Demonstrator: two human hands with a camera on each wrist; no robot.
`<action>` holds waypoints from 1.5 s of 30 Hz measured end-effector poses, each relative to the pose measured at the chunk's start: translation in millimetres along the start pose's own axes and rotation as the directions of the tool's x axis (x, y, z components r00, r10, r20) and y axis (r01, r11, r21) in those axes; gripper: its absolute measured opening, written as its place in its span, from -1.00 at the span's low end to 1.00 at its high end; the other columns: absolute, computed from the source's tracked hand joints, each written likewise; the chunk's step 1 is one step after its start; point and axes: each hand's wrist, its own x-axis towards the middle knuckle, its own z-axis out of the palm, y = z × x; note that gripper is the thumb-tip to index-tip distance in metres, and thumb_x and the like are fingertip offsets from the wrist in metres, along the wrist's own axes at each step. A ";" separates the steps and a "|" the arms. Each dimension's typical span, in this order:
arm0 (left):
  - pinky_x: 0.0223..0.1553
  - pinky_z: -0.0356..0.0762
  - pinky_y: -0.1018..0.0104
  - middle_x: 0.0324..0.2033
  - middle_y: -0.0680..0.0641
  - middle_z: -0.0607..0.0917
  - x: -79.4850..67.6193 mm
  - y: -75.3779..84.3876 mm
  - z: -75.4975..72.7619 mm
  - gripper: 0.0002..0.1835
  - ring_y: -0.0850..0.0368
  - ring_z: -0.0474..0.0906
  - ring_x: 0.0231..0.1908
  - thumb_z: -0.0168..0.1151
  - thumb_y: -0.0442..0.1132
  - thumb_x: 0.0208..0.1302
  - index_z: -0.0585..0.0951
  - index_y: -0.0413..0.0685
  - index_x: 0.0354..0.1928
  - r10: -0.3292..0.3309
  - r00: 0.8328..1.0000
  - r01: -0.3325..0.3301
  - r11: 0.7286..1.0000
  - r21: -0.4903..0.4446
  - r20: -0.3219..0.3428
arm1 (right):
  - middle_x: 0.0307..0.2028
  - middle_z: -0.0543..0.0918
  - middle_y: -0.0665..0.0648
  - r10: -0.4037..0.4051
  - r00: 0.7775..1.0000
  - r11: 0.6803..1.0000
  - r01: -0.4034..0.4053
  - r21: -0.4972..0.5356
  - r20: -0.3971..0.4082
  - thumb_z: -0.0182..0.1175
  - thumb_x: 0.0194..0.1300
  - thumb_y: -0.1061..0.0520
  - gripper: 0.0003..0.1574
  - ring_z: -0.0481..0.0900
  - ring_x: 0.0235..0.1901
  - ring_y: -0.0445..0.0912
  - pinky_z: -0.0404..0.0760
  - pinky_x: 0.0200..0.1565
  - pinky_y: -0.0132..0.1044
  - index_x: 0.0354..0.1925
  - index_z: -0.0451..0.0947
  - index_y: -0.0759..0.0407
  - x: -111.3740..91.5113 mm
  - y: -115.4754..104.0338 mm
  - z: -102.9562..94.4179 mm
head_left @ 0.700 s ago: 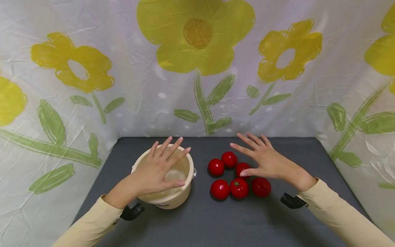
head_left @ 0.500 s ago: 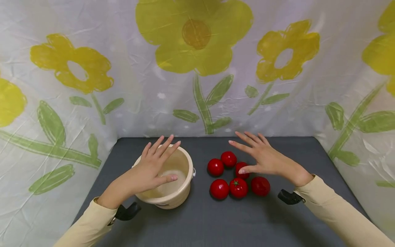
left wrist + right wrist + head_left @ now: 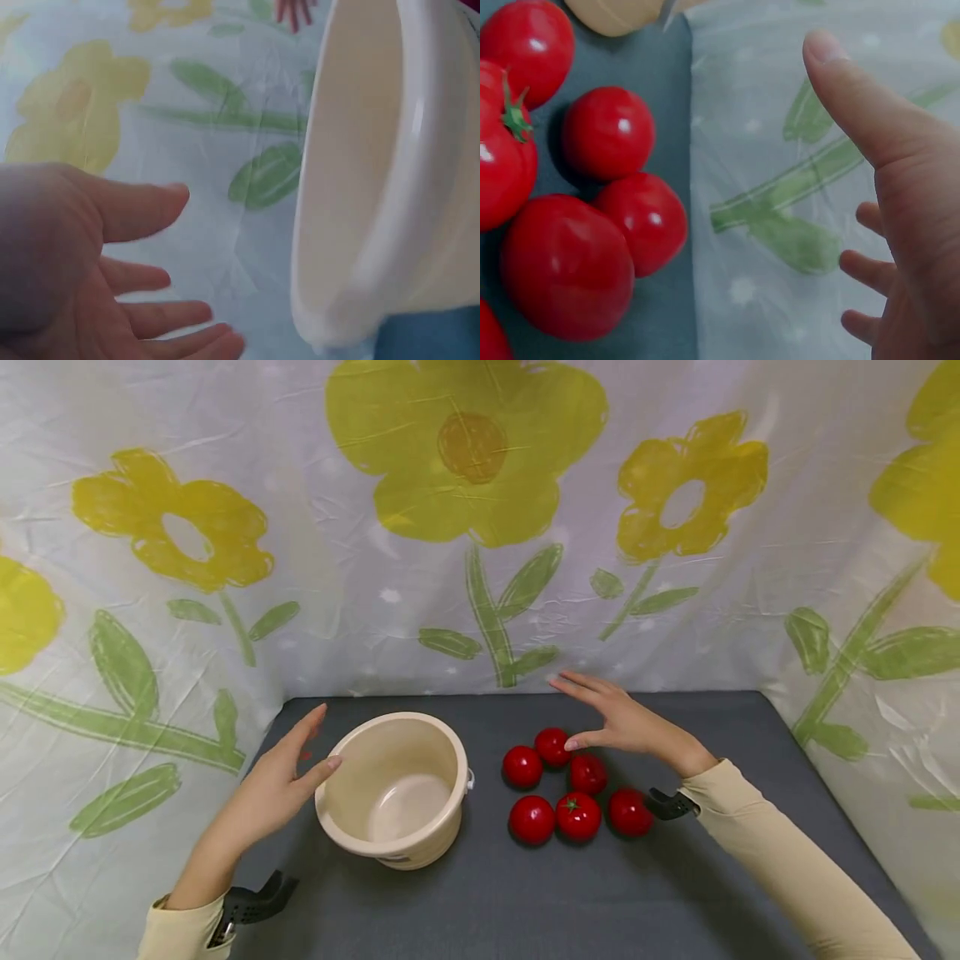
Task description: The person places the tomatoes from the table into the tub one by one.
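Note:
A cream bucket (image 3: pixel 390 843) with a thick rim stands on the dark table, its inside bare. My left hand (image 3: pixel 268 792) hovers just left of the rim, thumb apart from the fingers, holding nothing. In the left wrist view that hand (image 3: pixel 112 262) has its fingers stretched beside the bucket (image 3: pixel 345 180). Several red tomatoes (image 3: pixel 532 820) lie in a loose cluster right of the bucket; one shows a green stem. Above the back of the cluster my right hand (image 3: pixel 626 720) is held with fingers extended, its thumb overlapping a tomato (image 3: pixel 552 747) in the head view.
The dark grey table (image 3: pixel 495 910) ends at a white curtain (image 3: pixel 360 635) printed with yellow flowers, which also rises along both sides. Black wrist mounts (image 3: pixel 258 900) sit under both sleeves. The bucket's handle joint (image 3: pixel 470 779) faces the tomatoes.
My left hand has moved left from over the bucket to beside it, uncovering its opening. My right hand has shifted slightly left and away from me. Bucket and tomatoes stay put.

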 end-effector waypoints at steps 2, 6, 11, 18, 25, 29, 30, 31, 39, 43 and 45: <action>0.15 0.47 -0.30 0.46 -0.40 0.20 -5.9 -3.4 -1.0 -0.21 -0.45 0.32 0.31 0.08 -0.04 0.48 -0.03 -0.17 0.54 -0.043 0.999 0.043 0.998 -0.036 -0.007 | 0.58 0.00 0.13 0.021 1.000 0.998 -0.021 0.051 0.010 0.39 0.14 -0.25 0.15 0.04 0.53 0.22 0.20 0.35 0.36 0.53 0.02 -0.21 5.1 6.4 2.6; 0.09 0.53 -0.25 0.34 -0.42 0.39 -17.0 -9.5 4.2 -0.29 -0.40 0.45 0.24 0.06 -0.06 0.49 0.10 -0.31 0.48 -0.109 0.993 0.106 0.992 -0.067 -0.037 | 0.56 0.07 0.15 0.039 0.999 0.992 -0.042 0.122 0.027 0.40 0.13 -0.23 0.11 0.05 0.53 0.19 0.32 0.34 0.28 0.51 0.09 -0.18 13.3 16.6 6.8; -0.16 0.68 0.13 0.13 -0.42 0.56 -33.3 -18.8 15.2 -0.32 -0.12 0.70 -0.06 0.08 -0.05 0.48 0.20 -0.38 0.42 -0.227 0.972 0.220 0.970 -0.105 -0.059 | 0.50 0.23 0.15 0.038 0.998 0.980 -0.048 0.192 0.056 0.45 0.10 -0.16 0.07 0.12 0.51 0.16 0.27 0.39 0.25 0.48 0.19 -0.13 21.6 27.9 15.1; -0.18 0.71 0.40 -0.09 -0.05 0.64 -45.9 -37.5 36.3 -0.41 0.39 0.67 -0.25 0.06 -0.17 0.49 0.19 -0.49 0.32 -0.360 0.933 0.307 0.749 -0.587 0.028 | 0.45 0.32 0.15 0.087 0.986 0.949 -0.126 0.291 0.142 0.45 0.13 -0.07 -0.04 0.36 0.37 0.23 0.38 0.32 0.23 0.44 0.28 -0.11 27.0 42.6 31.9; -0.23 0.71 0.42 -0.31 0.21 0.72 -45.1 -43.6 51.9 -0.48 0.29 0.70 -0.30 0.09 -0.26 0.47 0.17 -0.43 0.27 -0.369 0.929 0.263 0.593 -0.761 0.034 | 0.45 0.33 0.16 0.121 0.974 0.937 -0.175 0.303 0.190 0.42 0.18 -0.03 -0.13 0.36 0.36 0.29 0.37 0.33 0.24 0.41 0.32 -0.10 30.9 52.9 43.0; -0.25 0.71 0.43 -0.34 0.20 0.72 -43.7 -40.7 56.6 -0.49 0.29 0.70 -0.34 0.13 -0.29 0.43 0.19 -0.33 0.27 -0.393 0.919 0.263 0.570 -0.778 0.022 | 0.43 0.36 0.14 0.127 0.971 0.939 -0.184 0.291 0.202 0.41 0.19 -0.03 -0.16 0.39 0.34 0.26 0.38 0.34 0.21 0.39 0.35 -0.09 33.5 57.4 48.6; -0.25 0.71 0.42 -0.35 0.20 0.72 -43.5 -39.9 57.8 -0.50 0.29 0.70 -0.34 0.14 -0.30 0.43 0.19 -0.31 0.26 -0.401 0.916 0.264 0.561 -0.785 0.022 | 0.43 0.37 0.15 0.123 0.971 0.942 -0.180 0.285 0.207 0.40 0.20 -0.03 -0.17 0.40 0.34 0.25 0.39 0.33 0.20 0.39 0.35 -0.07 34.0 58.2 49.9; -0.26 0.72 0.41 -0.35 0.20 0.72 -43.2 -39.6 59.4 -0.52 0.30 0.70 -0.34 0.15 -0.30 0.42 0.21 -0.29 0.24 -0.408 0.913 0.263 0.552 -0.791 0.019 | 0.43 0.38 0.16 0.117 0.971 0.946 -0.174 0.275 0.211 0.39 0.21 -0.03 -0.17 0.41 0.33 0.24 0.39 0.33 0.19 0.39 0.35 -0.04 34.5 58.3 51.0; -0.29 0.73 0.38 -0.33 0.19 0.70 -42.1 -37.1 65.2 -0.57 0.30 0.68 -0.36 0.14 -0.30 0.43 0.22 -0.20 0.20 -0.426 0.904 0.260 0.505 -0.823 0.024 | 0.39 0.44 0.17 0.104 0.970 0.964 -0.153 0.219 0.220 0.38 0.23 -0.01 -0.20 0.45 0.31 0.18 0.43 0.31 0.17 0.38 0.37 0.08 36.7 60.4 57.5; -0.32 0.72 0.39 -0.31 0.18 0.70 -42.4 -37.4 66.6 -0.62 0.31 0.66 -0.36 0.15 -0.33 0.41 0.24 -0.15 0.14 -0.405 0.914 0.224 0.503 -0.835 0.002 | 0.37 0.47 0.16 0.103 0.969 0.965 -0.152 0.213 0.224 0.38 0.23 -0.02 -0.21 0.46 0.29 0.16 0.46 0.29 0.14 0.36 0.39 0.07 37.8 61.0 58.9; -0.33 0.72 0.39 -0.29 0.18 0.70 -42.0 -37.9 67.2 -0.64 0.31 0.66 -0.35 0.16 -0.35 0.40 0.25 -0.14 0.11 -0.393 0.919 0.206 0.499 -0.842 -0.008 | 0.34 0.49 0.15 0.107 0.968 0.965 -0.155 0.212 0.225 0.38 0.23 -0.03 -0.23 0.50 0.24 0.13 0.50 0.25 0.10 0.35 0.41 0.07 38.4 61.1 59.4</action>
